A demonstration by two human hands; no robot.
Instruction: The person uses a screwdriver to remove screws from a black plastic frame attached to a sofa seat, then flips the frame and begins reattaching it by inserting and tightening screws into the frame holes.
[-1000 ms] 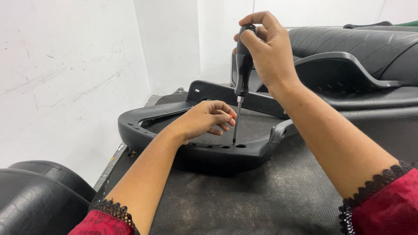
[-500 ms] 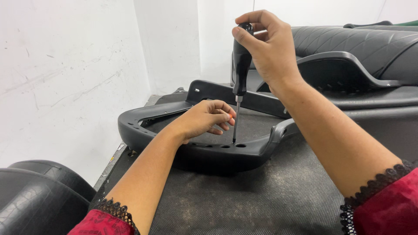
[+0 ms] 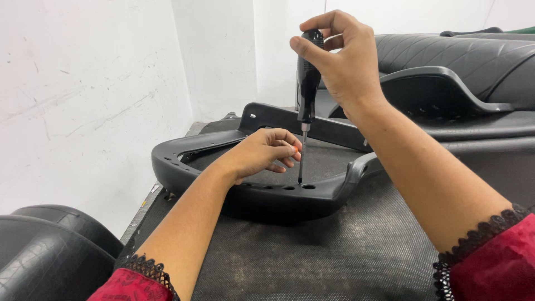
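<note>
White scuffed walls back a dark, grainy rubber-matted bench (image 3: 312, 262) where a curved black moulded-plastic frame (image 3: 184, 167) with a row of holes lies flat, quilted black seats (image 3: 457, 53) beyond. The right hand (image 3: 343, 58), raised, wraps fingers around a black-handled screwdriver (image 3: 307, 72) held upright, its tip at a hole in the frame's near edge. The left hand (image 3: 262, 153), loosely curled, rests on the frame, fingertips steadying the thin metal shaft.
</note>
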